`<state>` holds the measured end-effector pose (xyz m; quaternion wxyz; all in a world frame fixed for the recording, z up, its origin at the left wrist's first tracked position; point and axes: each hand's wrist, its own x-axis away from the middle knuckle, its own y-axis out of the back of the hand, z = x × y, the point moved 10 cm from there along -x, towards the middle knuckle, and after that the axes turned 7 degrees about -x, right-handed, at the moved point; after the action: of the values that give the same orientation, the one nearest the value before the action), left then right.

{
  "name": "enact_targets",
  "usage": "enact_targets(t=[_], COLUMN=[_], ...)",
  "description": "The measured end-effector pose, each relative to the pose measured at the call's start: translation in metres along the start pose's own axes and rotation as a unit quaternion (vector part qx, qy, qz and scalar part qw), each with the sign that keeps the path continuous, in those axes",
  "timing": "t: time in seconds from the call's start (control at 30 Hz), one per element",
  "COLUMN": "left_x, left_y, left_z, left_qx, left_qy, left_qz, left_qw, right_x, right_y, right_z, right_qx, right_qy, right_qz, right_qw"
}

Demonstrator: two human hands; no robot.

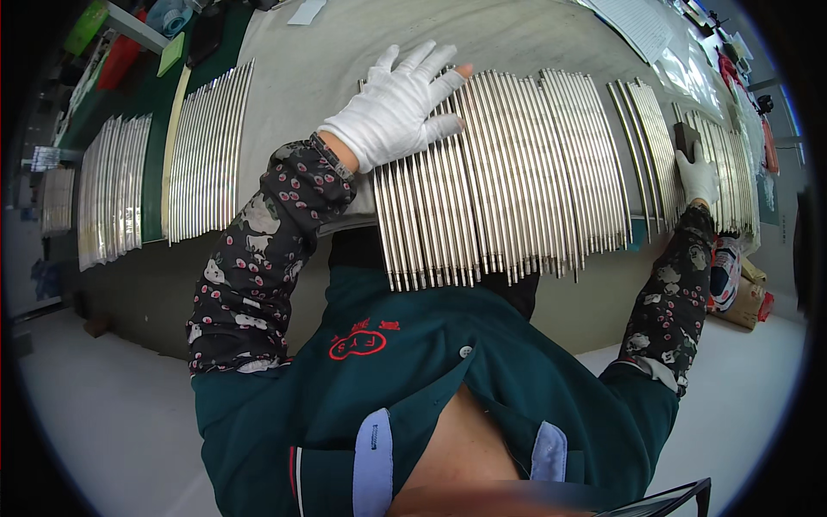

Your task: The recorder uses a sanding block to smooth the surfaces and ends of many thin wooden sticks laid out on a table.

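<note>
Side by side on the table lies a wide row of shiny metal rods [517, 172], their near ends sticking out past the table's front edge. My left hand [396, 108], in a white glove with one bare fingertip showing, rests flat with fingers spread over the upper left part of this row. Far to the right, my gloved right hand [699, 179] is closed around a small dark brown block [686, 138] above another group of rods [728, 164]. Its fingers are partly hidden. A few rods [646, 146] lie between the two groups.
At left are a rod bundle [211, 151], a plastic-wrapped bundle [114, 185] and a wooden strip [177, 146]. Printed sheets [633, 26] and clear plastic bags [689, 77] lie at the far right. A cardboard box [743, 302] stands below the table's right end.
</note>
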<state>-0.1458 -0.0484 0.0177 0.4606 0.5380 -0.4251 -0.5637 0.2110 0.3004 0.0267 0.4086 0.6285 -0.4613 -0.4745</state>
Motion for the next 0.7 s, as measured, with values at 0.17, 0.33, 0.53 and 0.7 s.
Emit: enact_targets(t=[0.17,0.33,0.53,0.7], left_x=[-0.014,-0.008,-0.014,-0.014], left_y=[-0.02,-0.022,-0.024,-0.017], left_z=[0.01,0.011,0.007,0.009], left_qx=[-0.029,-0.056,-0.057,-0.039], left_qy=[0.064,0.063,0.051,0.058], left_qz=[0.035,0.063,0.068,0.06], left_qw=[0.997,0.994,0.995,0.996], right_x=[0.019,0.163,0.316,0.367], right_y=[0.038,0.121,0.157,0.165], right_z=[-0.007,0.067,0.107,0.131], right_qx=[-0.052,-0.322,-0.388,-0.405], right_qy=[0.013,0.212,0.286,0.329], right_qz=[-0.063,-0.144,-0.06,-0.043], right_qw=[0.997,0.911,0.874,0.852])
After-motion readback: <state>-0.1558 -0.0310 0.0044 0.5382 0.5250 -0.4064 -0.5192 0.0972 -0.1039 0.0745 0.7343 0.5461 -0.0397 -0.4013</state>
